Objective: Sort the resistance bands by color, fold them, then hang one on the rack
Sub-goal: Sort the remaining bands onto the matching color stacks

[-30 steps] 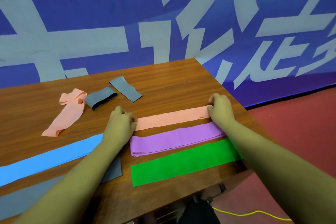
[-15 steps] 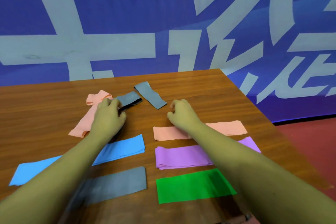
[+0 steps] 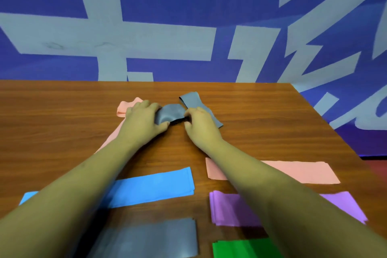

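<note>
Far across the wooden table (image 3: 261, 111), a crumpled grey band (image 3: 170, 114) is held at both ends: my left hand (image 3: 142, 120) grips its left side, my right hand (image 3: 199, 123) pinches its right end. A second grey band (image 3: 193, 100) lies flat just behind my right hand. A loose peach band (image 3: 125, 107) trails out from under my left hand. Nearer me lie flat folded bands: peach (image 3: 303, 172), blue (image 3: 155, 186), purple (image 3: 230, 207), green (image 3: 236, 249) and grey (image 3: 150, 239), partly hidden by my forearms.
A blue banner with pale lettering (image 3: 188, 27) hangs right behind the table's far edge. The table's right edge runs diagonally toward me, with red floor (image 3: 377, 165) beyond it. No rack is in view.
Both hands left the folded peach band and reached to the far side of the table. They now hold the crumpled grey band, which lay loose before. My head moved left and closer.
</note>
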The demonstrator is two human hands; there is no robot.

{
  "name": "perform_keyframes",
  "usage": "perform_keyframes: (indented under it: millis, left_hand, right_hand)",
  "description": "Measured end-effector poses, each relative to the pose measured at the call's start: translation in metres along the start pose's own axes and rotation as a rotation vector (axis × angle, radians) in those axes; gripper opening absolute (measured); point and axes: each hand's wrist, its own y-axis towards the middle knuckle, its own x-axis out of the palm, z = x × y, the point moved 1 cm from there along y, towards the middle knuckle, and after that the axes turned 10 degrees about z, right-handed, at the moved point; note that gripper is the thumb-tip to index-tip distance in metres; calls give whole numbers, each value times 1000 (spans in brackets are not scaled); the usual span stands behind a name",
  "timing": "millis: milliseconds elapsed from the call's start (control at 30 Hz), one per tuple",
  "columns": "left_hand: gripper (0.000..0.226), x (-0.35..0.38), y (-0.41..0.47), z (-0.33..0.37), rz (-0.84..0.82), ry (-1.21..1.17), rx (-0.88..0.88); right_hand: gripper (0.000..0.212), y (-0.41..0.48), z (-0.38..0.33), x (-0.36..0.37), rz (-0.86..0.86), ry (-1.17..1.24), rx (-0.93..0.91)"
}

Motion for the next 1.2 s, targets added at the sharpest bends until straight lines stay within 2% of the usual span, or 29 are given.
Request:
perform_keyframes:
  millis: [100, 300, 433, 533, 600, 667, 767, 833, 900, 967, 1100, 1200]
  left_hand:
    - [47, -17, -1, 9, 96, -207, 32]
    - [25, -76, -1, 49, 160, -393, 33]
    - [12, -119, -8, 74, 144, -641, -102]
    - [27, -151, -18, 93, 112, -821, -195]
    - [33, -168, -27, 101, 59, -929, -256]
    - [34, -178, -38, 103, -18, -966, -274]
    - [32, -190, -58, 101, -120, -862, -209]
    - [25, -198, -73, 97, -158, -756, -162]
    - [18, -206, -88, 94, -193, -673, -134]
    - [18, -214, -99, 93, -248, -712, -142]
    - [35, -229, -119, 86, -346, -842, -230]
    - [56, -239, -131, 79, -374, -940, -288]
  right_hand:
    - [19, 0, -5, -12, 107, 151, 51]
    - [11, -11, -29, -63, 241, 478, 119]
    - [24, -20, -45, -101, 161, 649, 153]
    - [5, -37, -55, -130, 107, 730, 196]
    - [16, -51, -60, -146, 69, 772, 223]
    - [22, -66, -65, -161, 31, 856, 266]
    - [24, -86, -68, -183, 11, 941, 323]
    - [23, -98, -68, -196, 11, 932, 331]
    - [20, -110, -66, -206, 49, 787, 310]
    - [16, -120, -64, -213, 74, 668, 263]
    - [24, -136, -56, -223, 9, 602, 159]
    - [34, -149, -54, -226, -164, 463, 80]
